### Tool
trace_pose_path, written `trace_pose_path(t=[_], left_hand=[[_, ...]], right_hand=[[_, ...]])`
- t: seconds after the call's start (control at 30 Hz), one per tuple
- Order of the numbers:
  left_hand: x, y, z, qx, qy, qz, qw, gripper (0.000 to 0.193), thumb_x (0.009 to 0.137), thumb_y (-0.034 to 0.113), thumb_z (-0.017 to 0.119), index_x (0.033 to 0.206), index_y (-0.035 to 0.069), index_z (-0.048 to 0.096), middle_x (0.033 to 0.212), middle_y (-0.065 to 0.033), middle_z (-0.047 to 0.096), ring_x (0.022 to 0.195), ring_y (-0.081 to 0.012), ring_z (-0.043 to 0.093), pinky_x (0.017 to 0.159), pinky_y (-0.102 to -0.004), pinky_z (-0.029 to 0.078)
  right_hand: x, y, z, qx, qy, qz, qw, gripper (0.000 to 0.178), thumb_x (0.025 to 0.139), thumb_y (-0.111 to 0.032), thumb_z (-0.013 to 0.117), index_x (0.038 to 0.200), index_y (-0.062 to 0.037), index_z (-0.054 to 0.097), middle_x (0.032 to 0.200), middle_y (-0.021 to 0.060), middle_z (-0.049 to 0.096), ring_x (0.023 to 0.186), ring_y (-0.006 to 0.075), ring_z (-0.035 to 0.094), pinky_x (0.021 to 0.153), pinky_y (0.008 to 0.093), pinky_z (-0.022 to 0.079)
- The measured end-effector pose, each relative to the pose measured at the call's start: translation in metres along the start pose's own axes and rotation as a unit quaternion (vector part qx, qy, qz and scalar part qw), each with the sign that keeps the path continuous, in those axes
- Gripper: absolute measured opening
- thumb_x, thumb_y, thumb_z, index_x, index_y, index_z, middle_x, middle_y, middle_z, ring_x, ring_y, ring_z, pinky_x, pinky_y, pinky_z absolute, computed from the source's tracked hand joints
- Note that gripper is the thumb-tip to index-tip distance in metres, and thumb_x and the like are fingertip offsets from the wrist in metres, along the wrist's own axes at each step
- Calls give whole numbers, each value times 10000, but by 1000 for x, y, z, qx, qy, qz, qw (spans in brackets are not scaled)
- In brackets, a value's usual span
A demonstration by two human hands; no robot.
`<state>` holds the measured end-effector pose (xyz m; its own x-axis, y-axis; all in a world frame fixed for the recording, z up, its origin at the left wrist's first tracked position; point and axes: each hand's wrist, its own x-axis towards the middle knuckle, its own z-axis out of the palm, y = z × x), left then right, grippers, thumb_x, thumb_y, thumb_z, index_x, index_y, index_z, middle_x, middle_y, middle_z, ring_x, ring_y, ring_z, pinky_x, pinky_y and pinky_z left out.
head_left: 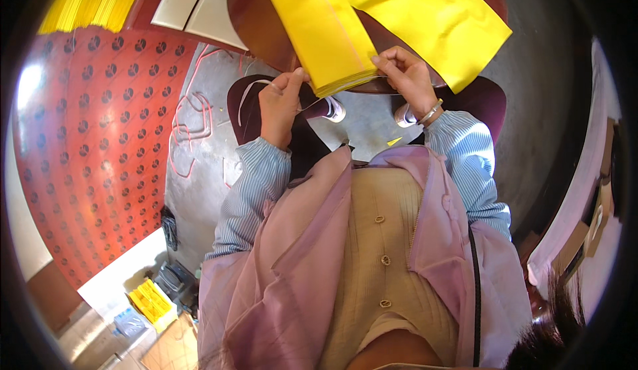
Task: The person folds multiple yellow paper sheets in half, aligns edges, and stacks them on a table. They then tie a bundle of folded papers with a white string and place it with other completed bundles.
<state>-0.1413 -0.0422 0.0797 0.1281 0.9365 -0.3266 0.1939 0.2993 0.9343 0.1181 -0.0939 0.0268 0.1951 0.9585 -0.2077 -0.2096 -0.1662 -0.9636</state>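
A thick stack of long yellow sheets (pixel 329 34), perhaps paper or cloth, lies on a round dark red table with its near end at the table's front edge. At the stack's near left side, my left hand (pixel 280 101) is closed in a pinch. A narrow white strip (pixel 244 101) loops out beside that hand, and a thin pale strand shows below it. My right hand (pixel 411 81) pinches the near right corner of the stack between thumb and fingers. Further right, a loose yellow sheet (pixel 432 21) lies spread over the table.
The round table (pixel 256 11) adjoins a surface with white panels (pixel 183 1). More yellow bundles (pixel 93 1) sit at the far left. A large red patterned board (pixel 106 124) stands on the left, with pink cord (pixel 193 130) on the grey floor beside it. Yellow pieces fill a box (pixel 151 300) lower left.
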Motion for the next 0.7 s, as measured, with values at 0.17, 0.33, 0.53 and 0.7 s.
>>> trace_pose_path(t=[0.17, 0.33, 0.53, 0.7], left_hand=[[-2, -8, 0, -7, 13, 3, 1000, 292, 1043, 273, 676, 972, 29, 820, 678, 40, 613, 547, -30, 469, 511, -226, 356], [1, -12, -2, -2, 1, 15, 1000, 350, 1039, 322, 669, 986, 15, 828, 659, 26, 590, 550, -45, 477, 513, -249, 365], [2, -3, 0, -30, -17, -27, 999, 432, 981, 422, 754, 945, -5, 815, 630, 23, 553, 538, -57, 430, 499, -267, 333], [4, 2, 5, -56, -38, -47, 997, 357, 942, 353, 818, 891, 2, 776, 650, 30, 550, 536, -42, 437, 479, -244, 298]], right_hand=[[1, -5, -3, -40, -6, 44, 998, 223, 994, -265, 773, 1013, -50, 716, 814, -30, 674, 663, 21, 518, 578, 192, 367], [1, -11, -4, -21, -16, 63, 998, 222, 995, -262, 770, 1022, -56, 691, 803, -42, 632, 601, 11, 426, 529, 199, 294], [1, -16, -4, -55, -3, 73, 996, 218, 996, -259, 768, 1019, -62, 678, 781, -45, 597, 588, 15, 409, 515, 204, 277], [3, -16, -4, -66, -9, 59, 996, 193, 995, -238, 772, 1005, -66, 684, 775, -43, 604, 591, 22, 421, 523, 205, 287]])
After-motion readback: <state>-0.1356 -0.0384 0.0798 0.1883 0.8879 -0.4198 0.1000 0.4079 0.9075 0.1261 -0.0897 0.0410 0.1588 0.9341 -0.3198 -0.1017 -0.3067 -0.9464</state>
